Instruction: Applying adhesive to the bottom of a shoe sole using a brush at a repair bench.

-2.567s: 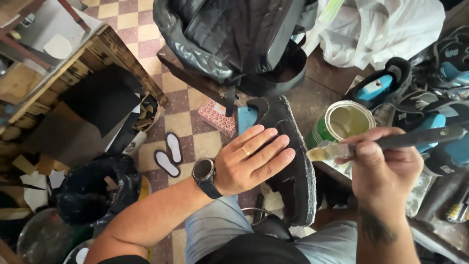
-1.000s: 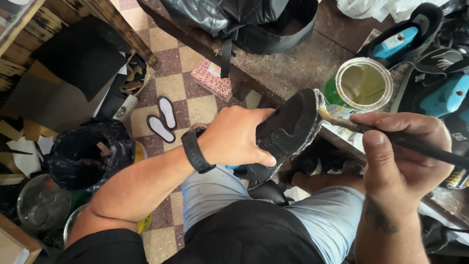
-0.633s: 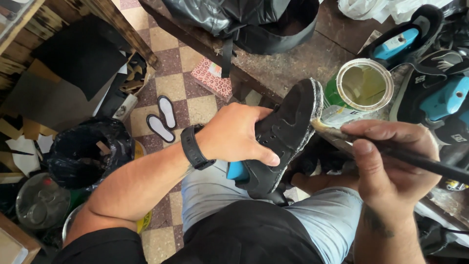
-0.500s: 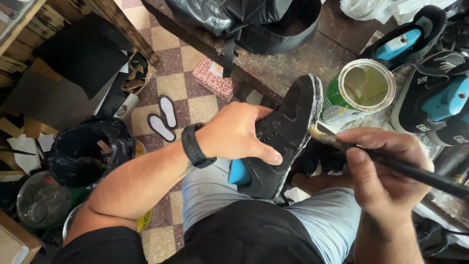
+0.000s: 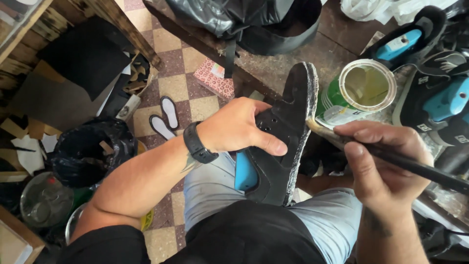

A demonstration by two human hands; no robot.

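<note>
Both hands are closed: the left hand [image 5: 234, 128] clasps the black suede shoe [image 5: 283, 137], long axis upright, while just right of it the right hand [image 5: 383, 166] pinches a dark-handled brush [image 5: 391, 157] whose bristles touch its sole edge.

You have a single view, worn on your head and tilted steeply down over your lap, close to your work. Your left hand [image 5: 234, 128] sits at the frame's centre, your right hand [image 5: 386, 166] at lower right. The brown-and-cream checkered tile floor [image 5: 168, 54] fills the upper left, nothing overlapping with another camera.
</note>
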